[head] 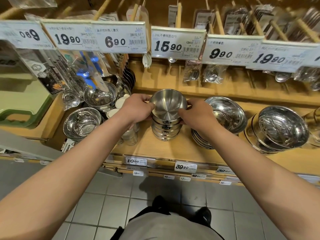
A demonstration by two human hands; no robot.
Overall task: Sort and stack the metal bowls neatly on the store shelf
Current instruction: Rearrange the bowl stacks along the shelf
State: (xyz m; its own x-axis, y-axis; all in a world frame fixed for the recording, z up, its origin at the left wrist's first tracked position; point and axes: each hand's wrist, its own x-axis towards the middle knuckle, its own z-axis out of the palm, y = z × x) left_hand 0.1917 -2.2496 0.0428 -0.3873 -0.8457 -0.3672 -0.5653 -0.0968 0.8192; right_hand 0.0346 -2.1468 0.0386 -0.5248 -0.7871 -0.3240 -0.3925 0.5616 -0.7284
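Head view: the top bowl (168, 105) is held on the stack of matching bowls (165, 130) at the middle of the wooden shelf (181, 148), so the stacking step is judged to be in hand, with seating and squaring of the bowl called for next. Both arms are stretched forward; the left hand (138, 110) and right hand (197, 115) are curled round opposite sides of the rim, each grip clamped on the bowl. Other bowl stacks (280, 129) are noted on either side, apart from this one.
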